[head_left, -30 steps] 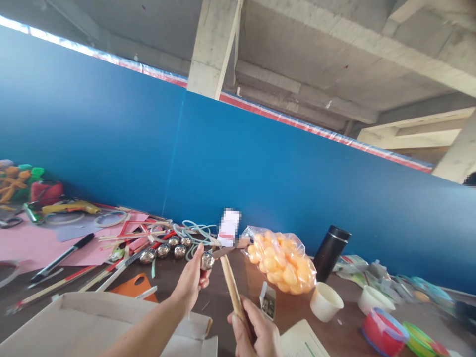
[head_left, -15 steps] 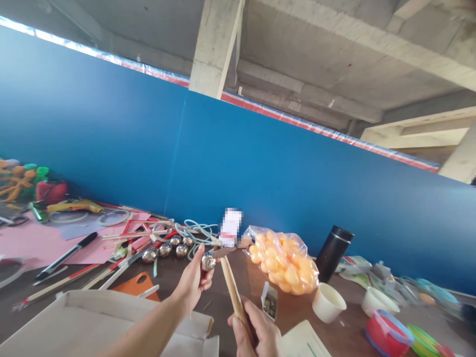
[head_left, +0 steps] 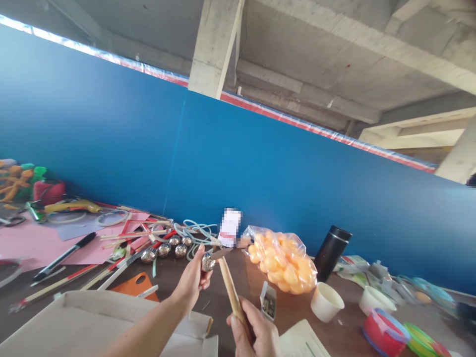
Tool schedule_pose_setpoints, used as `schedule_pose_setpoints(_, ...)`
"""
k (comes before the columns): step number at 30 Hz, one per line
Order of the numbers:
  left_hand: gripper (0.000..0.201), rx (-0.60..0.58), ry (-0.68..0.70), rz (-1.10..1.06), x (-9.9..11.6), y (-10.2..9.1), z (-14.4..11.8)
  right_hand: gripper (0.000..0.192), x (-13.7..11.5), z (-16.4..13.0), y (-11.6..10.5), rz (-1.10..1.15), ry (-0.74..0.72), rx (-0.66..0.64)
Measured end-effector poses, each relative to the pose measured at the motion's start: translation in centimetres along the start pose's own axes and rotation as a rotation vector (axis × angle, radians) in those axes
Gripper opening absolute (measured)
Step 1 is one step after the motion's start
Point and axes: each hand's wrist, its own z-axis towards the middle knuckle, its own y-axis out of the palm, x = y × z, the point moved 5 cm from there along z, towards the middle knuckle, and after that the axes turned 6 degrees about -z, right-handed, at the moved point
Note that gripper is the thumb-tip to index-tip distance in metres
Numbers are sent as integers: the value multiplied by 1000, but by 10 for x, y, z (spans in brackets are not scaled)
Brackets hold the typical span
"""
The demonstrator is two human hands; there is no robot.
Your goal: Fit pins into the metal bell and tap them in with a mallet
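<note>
Almost nothing has moved: left grip [head_left: 191, 281] holds a shiny silver ball [head_left: 208, 262], partly hidden; right grip [head_left: 258, 327], cut off, clasps a wooden handle [head_left: 230, 287].

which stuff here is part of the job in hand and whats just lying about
Seemingly in the job:
- shiny metal ball, in the left hand
- wooden-handled tool, in the right hand
- perhaps the other shiny balls on the table

Apparently just lying about:
- bag of orange balls
- black bottle
- cream cup
- orange card
</note>
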Motion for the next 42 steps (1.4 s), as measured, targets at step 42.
schedule_pose_setpoints(42, 51, -376, -167, -180, 1, 11, -8, 46, -6, -1, 1, 69, 44, 12)
